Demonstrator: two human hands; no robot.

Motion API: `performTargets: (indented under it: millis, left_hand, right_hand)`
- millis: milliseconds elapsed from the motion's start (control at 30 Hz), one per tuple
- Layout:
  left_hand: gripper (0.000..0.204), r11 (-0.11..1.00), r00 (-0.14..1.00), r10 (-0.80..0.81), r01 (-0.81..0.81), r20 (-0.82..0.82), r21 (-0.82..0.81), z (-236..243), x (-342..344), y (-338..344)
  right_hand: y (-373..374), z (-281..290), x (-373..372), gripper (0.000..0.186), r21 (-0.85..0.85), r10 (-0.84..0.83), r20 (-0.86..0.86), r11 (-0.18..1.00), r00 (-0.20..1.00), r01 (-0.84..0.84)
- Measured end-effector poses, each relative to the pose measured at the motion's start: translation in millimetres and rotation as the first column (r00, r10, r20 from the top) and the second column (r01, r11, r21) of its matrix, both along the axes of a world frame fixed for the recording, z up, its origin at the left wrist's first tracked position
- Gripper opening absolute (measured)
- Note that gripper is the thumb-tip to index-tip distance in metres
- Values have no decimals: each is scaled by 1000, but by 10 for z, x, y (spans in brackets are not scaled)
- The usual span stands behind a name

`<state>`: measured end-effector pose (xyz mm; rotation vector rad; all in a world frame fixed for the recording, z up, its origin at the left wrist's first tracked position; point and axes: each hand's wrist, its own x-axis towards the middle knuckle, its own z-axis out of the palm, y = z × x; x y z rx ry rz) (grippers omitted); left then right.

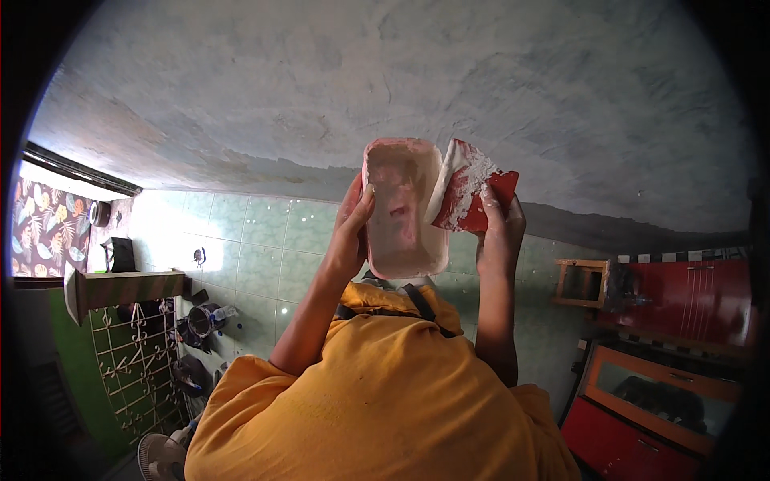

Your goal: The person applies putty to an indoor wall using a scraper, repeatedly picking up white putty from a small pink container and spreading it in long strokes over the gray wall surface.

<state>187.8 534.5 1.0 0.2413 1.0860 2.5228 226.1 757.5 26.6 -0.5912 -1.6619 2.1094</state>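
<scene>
A rough grey plastered ceiling (417,88) fills the upper view, above a wall of pale green tiles (257,248). At nine o'clock sits a patterned curtain (44,228), and below it a white metal rack (132,361) with dark pots. Centre, the left hand (353,232) is wrapped around the side of a pinkish rectangular plastic tub (403,210) smeared with white paste, thumb on its rim. Just beside it, at its three o'clock, the right hand (501,232) pinches a red scraper (469,188) caked in white, its blade touching the tub's edge. An orange shirt (377,401) fills six o'clock. Red cabinets (690,301) stand at four o'clock.
</scene>
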Motion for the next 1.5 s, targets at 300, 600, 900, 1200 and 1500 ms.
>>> performTargets:
  millis: [300,600,900,1200,1500]
  left_hand:
    - [79,989,1000,12,-15,-21,-145,164,-67,-65]
    - [86,932,958,184,-242,-221,-270,-58,-146,105]
    - [88,960,954,221,-250,-202,-129,-159,-179,189]
    - [87,965,962,236,-248,-134,-80,-183,-58,121]
    - [77,987,994,103,-98,-29,126,68,-254,-21]
  right_hand:
    - [27,-36,-105,22,38,-70,-6,997,998,70]
    - [-598,458,-100,17,871,187,-48,489,981,-50]
    - [-702,400,-305,13,939,227,82,308,971,-151]
    - [-583,530,-149,16,847,135,-70,531,988,-12]
    - [-56,274,-336,23,178,-88,-67,979,994,99]
